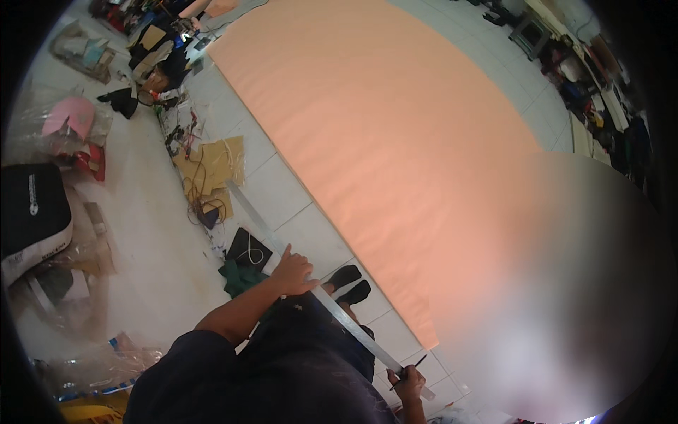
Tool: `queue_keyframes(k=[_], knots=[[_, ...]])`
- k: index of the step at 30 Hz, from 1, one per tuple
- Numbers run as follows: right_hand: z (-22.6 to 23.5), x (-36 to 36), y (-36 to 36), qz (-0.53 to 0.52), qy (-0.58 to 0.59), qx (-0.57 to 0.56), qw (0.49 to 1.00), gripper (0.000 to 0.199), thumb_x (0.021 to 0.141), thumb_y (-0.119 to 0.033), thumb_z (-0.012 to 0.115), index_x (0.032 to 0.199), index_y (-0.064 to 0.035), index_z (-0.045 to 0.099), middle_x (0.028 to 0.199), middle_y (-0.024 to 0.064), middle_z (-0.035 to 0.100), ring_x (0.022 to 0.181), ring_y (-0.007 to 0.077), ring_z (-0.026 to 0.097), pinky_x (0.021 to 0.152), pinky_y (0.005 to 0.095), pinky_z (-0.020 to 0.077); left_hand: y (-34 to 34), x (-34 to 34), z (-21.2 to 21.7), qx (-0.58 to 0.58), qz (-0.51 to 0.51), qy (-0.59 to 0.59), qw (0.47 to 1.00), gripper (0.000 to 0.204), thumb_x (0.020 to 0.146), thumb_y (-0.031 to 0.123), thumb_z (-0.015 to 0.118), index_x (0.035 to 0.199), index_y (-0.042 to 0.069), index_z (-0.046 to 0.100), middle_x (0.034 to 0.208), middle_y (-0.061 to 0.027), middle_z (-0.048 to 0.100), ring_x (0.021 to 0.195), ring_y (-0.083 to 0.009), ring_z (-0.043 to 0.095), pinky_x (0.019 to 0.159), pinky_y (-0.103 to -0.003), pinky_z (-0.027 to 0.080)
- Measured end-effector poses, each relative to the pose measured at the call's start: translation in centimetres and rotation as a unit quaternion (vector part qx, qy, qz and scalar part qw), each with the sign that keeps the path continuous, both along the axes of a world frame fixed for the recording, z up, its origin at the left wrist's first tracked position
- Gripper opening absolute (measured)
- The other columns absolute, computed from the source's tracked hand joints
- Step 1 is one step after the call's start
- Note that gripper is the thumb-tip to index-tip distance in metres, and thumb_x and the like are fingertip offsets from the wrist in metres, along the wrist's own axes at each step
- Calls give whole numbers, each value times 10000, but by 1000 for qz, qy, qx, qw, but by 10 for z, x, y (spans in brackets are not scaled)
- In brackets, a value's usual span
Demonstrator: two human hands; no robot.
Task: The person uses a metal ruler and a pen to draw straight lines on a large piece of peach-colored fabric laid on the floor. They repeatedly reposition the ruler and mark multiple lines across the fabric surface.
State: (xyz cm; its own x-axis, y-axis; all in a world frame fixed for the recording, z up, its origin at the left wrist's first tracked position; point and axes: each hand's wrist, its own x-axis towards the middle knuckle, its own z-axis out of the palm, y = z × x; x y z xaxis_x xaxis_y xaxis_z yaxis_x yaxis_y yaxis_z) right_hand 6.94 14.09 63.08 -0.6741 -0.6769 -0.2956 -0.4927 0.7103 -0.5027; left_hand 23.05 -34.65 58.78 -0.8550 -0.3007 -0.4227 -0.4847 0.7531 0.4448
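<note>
A long metal ruler [346,319] slants across the front of my body, held off the floor. Near its middle, my left hand [293,273] grips it, the index finger stretched along it. My right hand [408,385] is closed around the ruler close to its lower right end. A dark pen or pencil [421,361] also sticks out of the fingers of that right hand. Beyond the ruler lies a large peach-orange sheet [367,141] with a straight near edge and faint creases. Neither hand touches the sheet.
My feet in dark socks [353,291] stand on white floor tiles [311,233] beside the sheet. Brown paper pieces [215,166], cords and a black flat piece [247,251] lie to the left. A black-and-white case [39,212] sits farther left. A blurred patch covers the lower right.
</note>
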Motion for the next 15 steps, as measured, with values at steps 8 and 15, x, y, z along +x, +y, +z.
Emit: queue_keyframes(k=[8,15], knots=[[-4,-13,-20,15,-39,-23,999,536,685,-369,918,676,-98,455,555,68,566,486,294,596,474,422,476,21,34,11,-89,131,141,977,391,873,416,728,929,37,655,1235,-204,548,1245,-422,499,1147,-691,238],[-15,3,-14,-8,-11,-48,999,568,694,-355,933,688,-100,426,529,54,524,462,259,558,476,376,458,38,30,21,-124,205,192,952,407,887,325,729,1144,27,623,1348,-266,526,1267,-488,491,1075,-586,387]])
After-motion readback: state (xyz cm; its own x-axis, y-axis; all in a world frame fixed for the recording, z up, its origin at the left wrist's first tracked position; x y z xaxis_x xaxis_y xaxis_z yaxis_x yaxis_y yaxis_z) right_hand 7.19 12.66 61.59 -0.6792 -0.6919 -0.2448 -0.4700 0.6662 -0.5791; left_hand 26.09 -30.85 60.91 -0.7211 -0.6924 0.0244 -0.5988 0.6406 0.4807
